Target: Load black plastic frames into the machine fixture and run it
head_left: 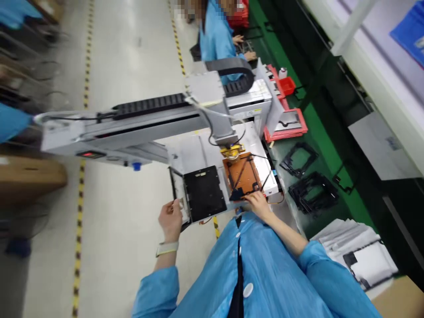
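My left hand is closed on the near edge of a flat panel with a black face and a pale frame, which lies on the bed of a grey gantry machine. My right hand rests on the near edge of an orange fixture plate, fingers curled on a thin black frame part that lies there. A yellow-tipped tool head hangs just above the plate's far end. Both sleeves are blue, and a pale wristband sits on my left wrist.
Black frame parts lie on the green bench to the right, with red trays beyond. White sheets are stacked near my right elbow. Another person in blue works farther along. A brown box stands at left.
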{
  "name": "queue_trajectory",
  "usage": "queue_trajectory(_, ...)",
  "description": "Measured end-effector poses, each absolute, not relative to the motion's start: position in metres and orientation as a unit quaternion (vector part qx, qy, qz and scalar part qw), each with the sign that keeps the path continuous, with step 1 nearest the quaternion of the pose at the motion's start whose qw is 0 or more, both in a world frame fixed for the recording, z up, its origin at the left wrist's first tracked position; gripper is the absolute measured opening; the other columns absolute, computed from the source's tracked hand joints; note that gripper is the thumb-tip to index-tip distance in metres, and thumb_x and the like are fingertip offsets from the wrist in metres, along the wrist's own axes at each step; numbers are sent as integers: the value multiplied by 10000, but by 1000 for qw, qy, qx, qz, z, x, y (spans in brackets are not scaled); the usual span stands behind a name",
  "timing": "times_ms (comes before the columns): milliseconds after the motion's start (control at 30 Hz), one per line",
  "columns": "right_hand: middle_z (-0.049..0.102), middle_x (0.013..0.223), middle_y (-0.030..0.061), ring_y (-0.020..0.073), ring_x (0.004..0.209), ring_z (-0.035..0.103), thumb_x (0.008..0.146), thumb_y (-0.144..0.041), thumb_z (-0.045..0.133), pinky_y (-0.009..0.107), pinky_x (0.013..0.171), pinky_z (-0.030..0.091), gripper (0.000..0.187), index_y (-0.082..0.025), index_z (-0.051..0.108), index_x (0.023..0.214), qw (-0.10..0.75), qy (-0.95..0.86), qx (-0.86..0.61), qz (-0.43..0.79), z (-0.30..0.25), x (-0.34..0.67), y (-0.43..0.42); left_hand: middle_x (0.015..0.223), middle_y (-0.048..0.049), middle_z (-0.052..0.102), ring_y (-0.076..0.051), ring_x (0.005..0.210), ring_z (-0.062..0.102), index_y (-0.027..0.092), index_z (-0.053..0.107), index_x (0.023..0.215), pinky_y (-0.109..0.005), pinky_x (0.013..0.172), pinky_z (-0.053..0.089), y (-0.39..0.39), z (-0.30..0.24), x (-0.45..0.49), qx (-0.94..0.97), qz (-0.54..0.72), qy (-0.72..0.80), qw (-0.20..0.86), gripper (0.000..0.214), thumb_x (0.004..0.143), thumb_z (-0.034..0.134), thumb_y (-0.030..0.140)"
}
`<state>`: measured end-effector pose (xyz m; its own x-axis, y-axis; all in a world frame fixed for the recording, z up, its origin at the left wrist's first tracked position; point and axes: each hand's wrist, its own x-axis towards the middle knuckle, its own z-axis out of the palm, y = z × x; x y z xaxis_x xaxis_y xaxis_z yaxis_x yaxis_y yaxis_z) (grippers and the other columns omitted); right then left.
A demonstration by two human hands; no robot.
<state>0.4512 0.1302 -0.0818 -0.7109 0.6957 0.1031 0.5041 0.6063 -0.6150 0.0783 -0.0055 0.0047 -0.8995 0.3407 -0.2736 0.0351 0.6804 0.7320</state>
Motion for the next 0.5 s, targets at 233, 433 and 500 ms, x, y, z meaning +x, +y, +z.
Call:
queue_trajectory(233,689,1163,124,265,1155,555,1122,-155,621,377,1070,485,222,-140,765,1290,-2,-953,-121,279,-112,309,83,788,12,660,-102,565,515,139,664,1108,-244,562,417,-17,-8,65,109,449,859,220,433,951,676,543)
queue_trajectory(433,677,1204,134,275,1224,533,1123,-176,623,418,1148,450,174,-126,788,1144,-61,-958,-143,241,-129,253,83,774,29,649,-79,539,485,136,654,1091,-246,536,380,-18,-8,59,98,487,835,236,456,951,712,566)
queue_trajectory(500,672,1226,129,267,1225,535,1129,-159,597,413,1149,449,196,-133,789,1159,-56,-958,-144,240,-130,249,79,775,26,655,-74,538,480,133,654,1089,-245,533,376,-19,-8,58,98,493,830,241,473,953,715,581)
